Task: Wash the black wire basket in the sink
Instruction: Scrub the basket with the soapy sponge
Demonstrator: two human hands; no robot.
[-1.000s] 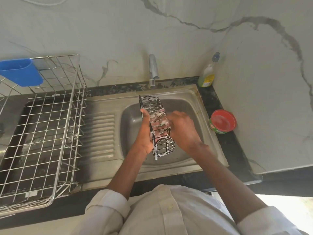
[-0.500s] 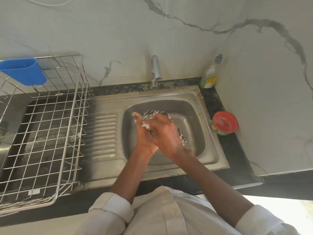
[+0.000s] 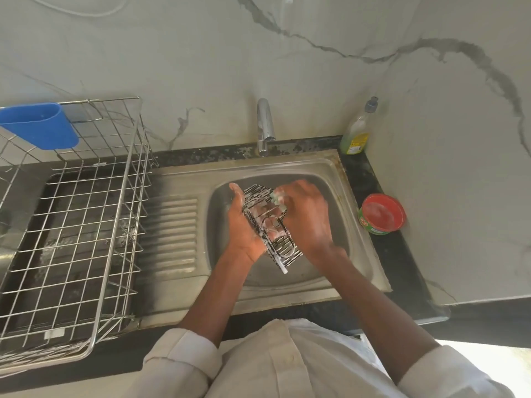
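Because suds coat both the wire and the skin, the likeliest slip is the black wire basket (image 3: 270, 231) sliding out of the holding palm and dropping into the steel sink (image 3: 339, 179), and a hard scrubbing stroke would be the cause. Its long, narrow shape may also let it twist under pressure from one side. Wire ends could snag the scrubber or scrape a finger if the strokes get hasty. With the tap (image 3: 264, 122) at 12 o'clock showing no visible stream, I judge soap may stay lodged in the mesh unless a rinse follows.

Held over the sink bowl, clear of its floor as far as I can tell, the basket runs from 11 o'clock down to 5 o'clock. At its 9 o'clock side the left hand (image 3: 242, 225) cradles it, palm against the wire, thumb up by the far end; the fingers are hidden behind, so their curl is a guess. At its 2 o'clock side the right hand (image 3: 304, 214) presses curled fingers around a small greenish scrubber (image 3: 278, 198) against the far end, though motion blur softens the detail.

At 3 o'clock on the bench sits a red soap tub (image 3: 382, 214).
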